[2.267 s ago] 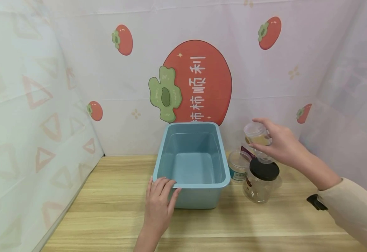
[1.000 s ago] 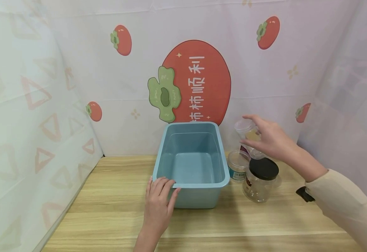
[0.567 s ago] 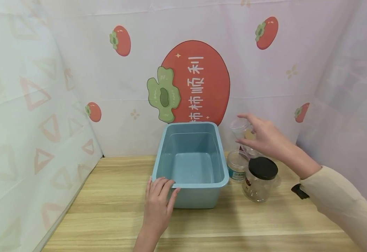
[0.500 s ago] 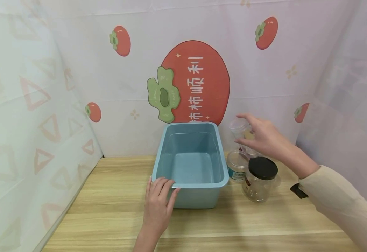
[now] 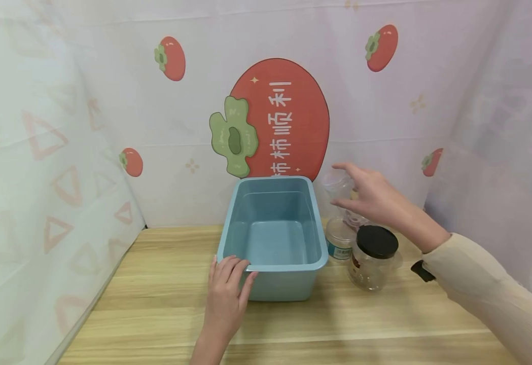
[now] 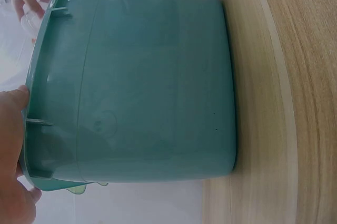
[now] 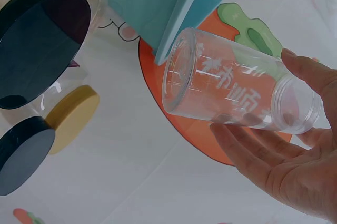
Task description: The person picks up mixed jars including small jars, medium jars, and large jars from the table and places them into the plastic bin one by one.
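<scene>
My right hand (image 5: 375,195) has carried the clear, colourless plastic cylindrical jar (image 7: 231,84) leftwards, and it now hangs tilted in the air, just right of the blue rectangular plastic tub's (image 5: 275,267) back right corner. So, as I judge it, the jar is nearer the opening but not yet over it. My thumb and fingers hold its upper end. My left hand (image 5: 224,299) grips the rim by the front left corner, unmoved. The black-lidded clear round jar (image 5: 369,274) stands on the pale wooden desk (image 5: 170,314), towards its back edge.

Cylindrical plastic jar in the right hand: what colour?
Clear, colourless cylindrical plastic jar; best in the right wrist view.
</scene>
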The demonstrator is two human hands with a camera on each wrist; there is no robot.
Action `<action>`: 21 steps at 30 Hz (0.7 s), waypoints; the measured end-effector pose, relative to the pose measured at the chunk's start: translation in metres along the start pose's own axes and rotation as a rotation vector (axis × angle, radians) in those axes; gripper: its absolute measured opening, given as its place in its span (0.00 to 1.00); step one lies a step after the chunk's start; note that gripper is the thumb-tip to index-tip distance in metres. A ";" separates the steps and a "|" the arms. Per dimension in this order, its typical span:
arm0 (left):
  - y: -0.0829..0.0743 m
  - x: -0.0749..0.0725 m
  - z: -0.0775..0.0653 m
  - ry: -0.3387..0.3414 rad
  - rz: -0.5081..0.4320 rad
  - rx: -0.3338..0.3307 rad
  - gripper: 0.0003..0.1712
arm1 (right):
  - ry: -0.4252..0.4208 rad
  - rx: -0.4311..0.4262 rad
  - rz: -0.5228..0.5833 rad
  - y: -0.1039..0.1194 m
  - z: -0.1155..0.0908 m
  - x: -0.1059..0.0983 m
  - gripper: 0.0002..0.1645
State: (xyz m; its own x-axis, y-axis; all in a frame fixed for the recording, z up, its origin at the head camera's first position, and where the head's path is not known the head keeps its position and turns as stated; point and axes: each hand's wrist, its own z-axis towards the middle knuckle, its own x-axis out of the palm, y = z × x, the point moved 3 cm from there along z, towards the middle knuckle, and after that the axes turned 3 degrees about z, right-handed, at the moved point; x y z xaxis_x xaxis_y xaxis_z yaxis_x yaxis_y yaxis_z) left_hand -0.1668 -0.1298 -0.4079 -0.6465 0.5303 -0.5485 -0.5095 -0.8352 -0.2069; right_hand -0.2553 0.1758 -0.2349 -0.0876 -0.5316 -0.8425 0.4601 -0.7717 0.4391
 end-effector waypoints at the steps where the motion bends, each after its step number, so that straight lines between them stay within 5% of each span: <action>1: 0.000 0.000 0.000 -0.001 0.002 0.001 0.34 | 0.003 0.003 0.003 0.001 0.000 0.000 0.48; 21: -0.002 -0.003 0.001 -0.008 -0.009 0.005 0.32 | 0.022 -0.052 0.023 0.012 0.009 0.009 0.46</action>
State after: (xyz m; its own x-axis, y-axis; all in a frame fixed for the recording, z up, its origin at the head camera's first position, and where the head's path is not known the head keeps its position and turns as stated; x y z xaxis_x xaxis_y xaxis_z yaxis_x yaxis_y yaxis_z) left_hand -0.1640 -0.1299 -0.4050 -0.6464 0.5387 -0.5403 -0.5182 -0.8297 -0.2075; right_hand -0.2586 0.1588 -0.2340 -0.0570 -0.5409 -0.8391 0.5068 -0.7398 0.4425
